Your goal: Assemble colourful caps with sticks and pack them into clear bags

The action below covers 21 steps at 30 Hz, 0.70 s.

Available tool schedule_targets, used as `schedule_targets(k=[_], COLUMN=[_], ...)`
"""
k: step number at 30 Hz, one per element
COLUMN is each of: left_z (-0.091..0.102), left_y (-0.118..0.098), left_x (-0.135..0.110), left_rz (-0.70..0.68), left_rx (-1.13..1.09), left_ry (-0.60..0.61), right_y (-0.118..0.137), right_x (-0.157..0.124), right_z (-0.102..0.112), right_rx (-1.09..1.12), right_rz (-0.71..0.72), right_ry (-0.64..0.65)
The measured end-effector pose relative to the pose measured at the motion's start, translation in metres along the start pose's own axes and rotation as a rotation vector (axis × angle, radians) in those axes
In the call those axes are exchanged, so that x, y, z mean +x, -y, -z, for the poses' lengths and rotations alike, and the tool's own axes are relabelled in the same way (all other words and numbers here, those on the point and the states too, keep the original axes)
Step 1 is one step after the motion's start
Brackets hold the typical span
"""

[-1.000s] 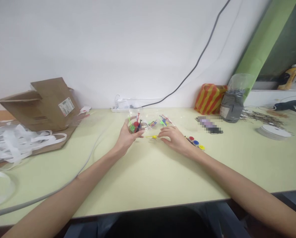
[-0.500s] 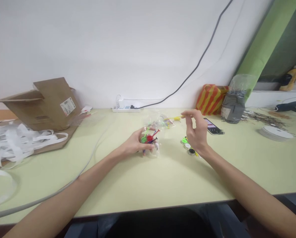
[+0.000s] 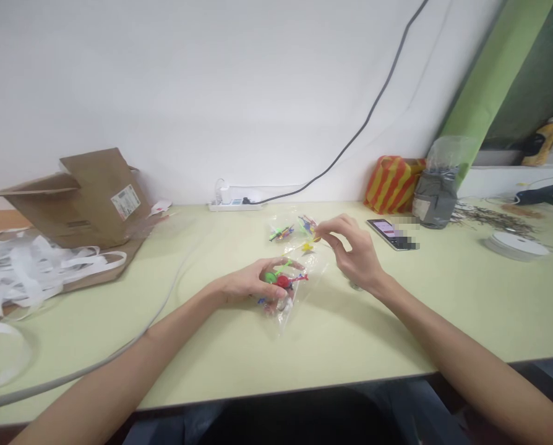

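My left hand [image 3: 253, 281] is closed round a clear plastic bag [image 3: 281, 318] lying on the table. Inside it show a green round piece [image 3: 270, 277], a red round piece [image 3: 283, 282] and other small coloured plastic parts. Just to its right, my right hand [image 3: 353, 247] pinches a small yellow plastic piece [image 3: 308, 246] between thumb and forefinger, over the bag's upper side. Behind both hands lie more clear-bagged coloured pieces [image 3: 282, 233]. Small parts under my right wrist are mostly hidden.
A phone [image 3: 392, 235] lies right of my right hand. Farther right are a white spool [image 3: 515, 245] and a grey bag [image 3: 435, 198]. A cardboard box [image 3: 86, 210] and white ribbon [image 3: 39, 266] fill the left. A grey cable [image 3: 165, 303] crosses by my left arm.
My right hand has moved left and slightly down with the yellow piece, towards the bag. My left hand and the bag have shifted a little nearer, and more of the bag shows.
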State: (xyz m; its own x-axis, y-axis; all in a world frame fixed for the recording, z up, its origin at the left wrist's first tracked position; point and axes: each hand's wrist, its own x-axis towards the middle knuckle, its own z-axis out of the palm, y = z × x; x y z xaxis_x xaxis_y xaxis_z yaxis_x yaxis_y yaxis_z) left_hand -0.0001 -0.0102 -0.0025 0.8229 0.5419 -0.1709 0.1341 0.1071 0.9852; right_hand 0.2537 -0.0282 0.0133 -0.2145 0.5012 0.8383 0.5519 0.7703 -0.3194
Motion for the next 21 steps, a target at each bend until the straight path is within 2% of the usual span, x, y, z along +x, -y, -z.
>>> schedule_targets(k=[8,15,21], left_z=[-0.004,0.001,0.002], left_y=[-0.003,-0.001,-0.001], left_x=[0.001,0.001,0.002], left_rz=[-0.055,-0.064,-0.078], left_rx=[0.033,0.028,0.025], left_ry=[-0.163,-0.165,-0.16], right_y=[-0.01,-0.017,-0.022], right_x=[0.001,0.0,0.0], right_z=[0.002,0.001,0.003], right_rx=[-0.093,-0.134,-0.183], right_rz=[-0.099,-0.122,-0.153], right_ry=[-0.116,-0.051,-0.092])
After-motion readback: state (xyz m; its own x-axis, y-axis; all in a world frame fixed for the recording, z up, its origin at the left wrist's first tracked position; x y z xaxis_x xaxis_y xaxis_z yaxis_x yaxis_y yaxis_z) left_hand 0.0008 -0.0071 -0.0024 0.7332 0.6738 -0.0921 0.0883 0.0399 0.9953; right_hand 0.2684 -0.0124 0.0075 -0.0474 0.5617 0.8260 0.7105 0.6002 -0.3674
